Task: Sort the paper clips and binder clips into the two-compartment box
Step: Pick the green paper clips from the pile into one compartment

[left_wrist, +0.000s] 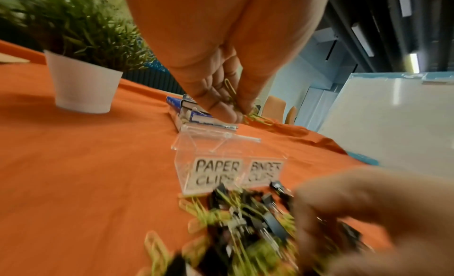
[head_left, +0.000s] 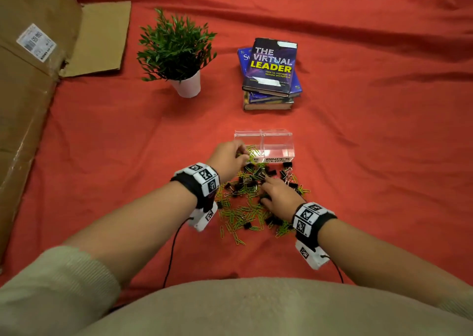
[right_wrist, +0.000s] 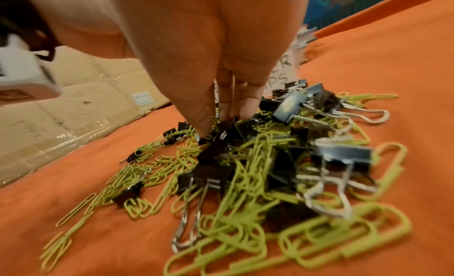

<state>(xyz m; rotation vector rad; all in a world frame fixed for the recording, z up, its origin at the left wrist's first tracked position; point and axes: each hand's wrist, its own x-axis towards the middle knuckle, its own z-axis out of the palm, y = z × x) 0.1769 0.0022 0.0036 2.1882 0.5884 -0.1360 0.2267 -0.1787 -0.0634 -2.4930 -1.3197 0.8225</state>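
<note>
Over the box's left compartment point(head_left: 247, 141), left hand point(head_left: 227, 156) is pinching paper clips point(left_wrist: 255, 118); best releasing low. Right hand point(head_left: 277, 197) fingers are digging, grip unclear.

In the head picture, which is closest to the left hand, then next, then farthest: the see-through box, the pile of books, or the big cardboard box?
1. Clear plastic two-compartment box: just right of the left hand.
2. Stack of dark blue books: behind the box, farther back.
3. Big brown cardboard box: far off on the left edge.
</note>
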